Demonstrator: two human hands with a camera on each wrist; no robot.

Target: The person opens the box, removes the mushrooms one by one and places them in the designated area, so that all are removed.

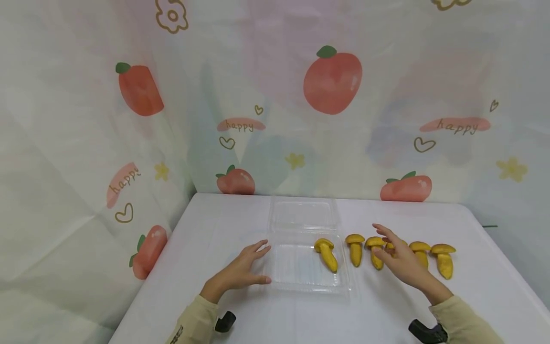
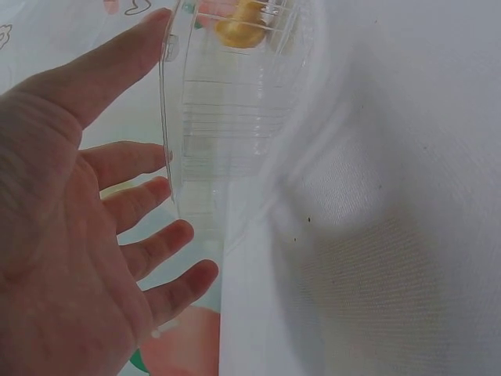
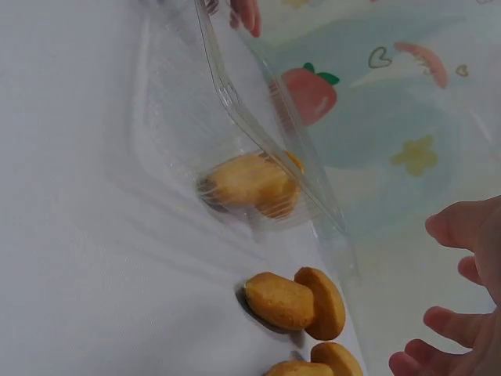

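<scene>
A clear plastic clamshell box [image 1: 294, 265] lies with its lid [image 1: 302, 215] folded back. Inside its right part rests one yellow mushroom [image 1: 327, 256]. Several similar mushrooms stretch in a row to the right of the box, the closest being a mushroom [image 1: 355, 252] beside its wall. My left hand [image 1: 240, 271], fingers spread, is at the box's left side; in the left wrist view the fingertips [image 2: 178, 233] are close to the rim, and contact is hard to tell. Above the row, my right hand [image 1: 404, 263] has its fingers apart and holds nothing, partly hiding some mushrooms.
The white table [image 1: 275, 317] meets a printed backdrop [image 1: 275, 157] at the back, and another printed sheet [image 1: 64, 200] hangs along the left. At the right end of the row lies a mushroom [image 1: 444, 263]. Black straps or mounts [image 1: 225, 322] show near both wrists.
</scene>
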